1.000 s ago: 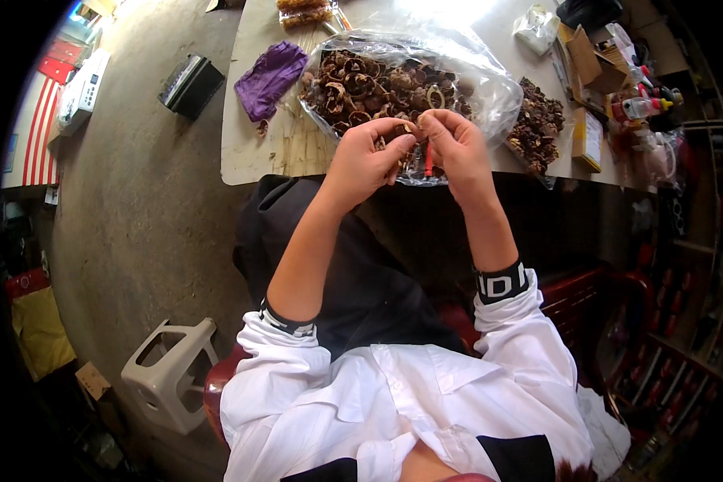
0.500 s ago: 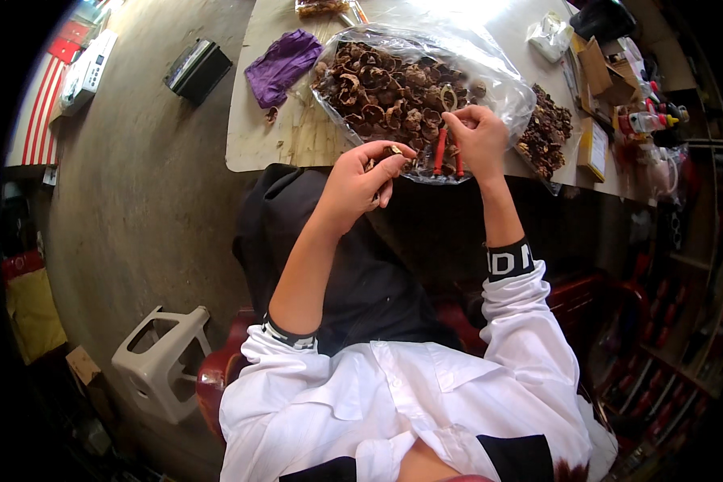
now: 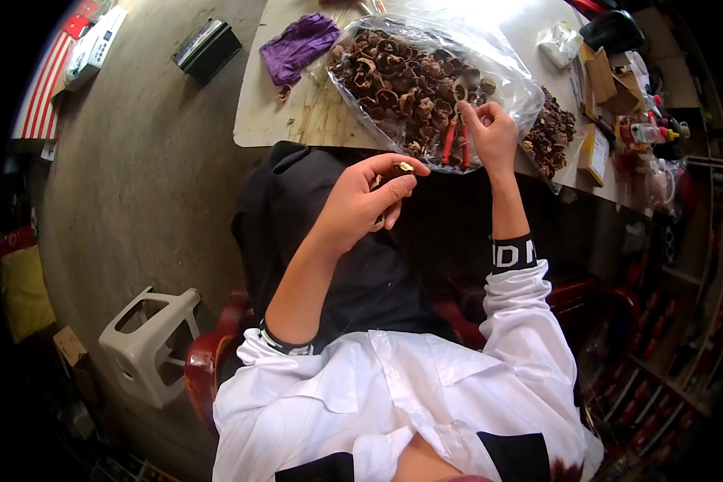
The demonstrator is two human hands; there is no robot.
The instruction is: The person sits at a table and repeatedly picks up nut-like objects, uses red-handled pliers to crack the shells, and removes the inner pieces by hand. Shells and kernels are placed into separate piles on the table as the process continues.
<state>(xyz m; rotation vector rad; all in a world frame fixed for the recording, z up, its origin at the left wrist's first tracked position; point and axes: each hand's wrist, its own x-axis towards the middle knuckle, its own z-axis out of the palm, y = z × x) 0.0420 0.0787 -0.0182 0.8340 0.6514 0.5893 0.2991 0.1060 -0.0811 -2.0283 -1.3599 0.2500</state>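
My left hand [image 3: 367,201] is closed in front of the table edge. It holds a walnut piece [image 3: 406,167], whose pale inside shows at the fingertips; more bits sit partly hidden in the curled fingers. Over the right part of a clear plastic bag [image 3: 510,76], my right hand [image 3: 492,136] pinches red-handled pliers [image 3: 450,145] near their pivot. The jaws point away from me and the handles toward me. Brown walnut shells [image 3: 390,68] fill the bag, many of them cracked into halves.
To the right lies a heap of smaller brown pieces [image 3: 550,132]. A purple bag [image 3: 297,48] and a shell fragment [image 3: 284,93] are on the left of the table. Bottles [image 3: 647,132] and boxes crowd the right. A beige stool [image 3: 149,341] and black battery [image 3: 207,52] stand on the floor.
The view has shifted slightly. My left hand has come a little nearer to me, and the pale piece at its fingertips shows more. My right hand stays at the pliers.
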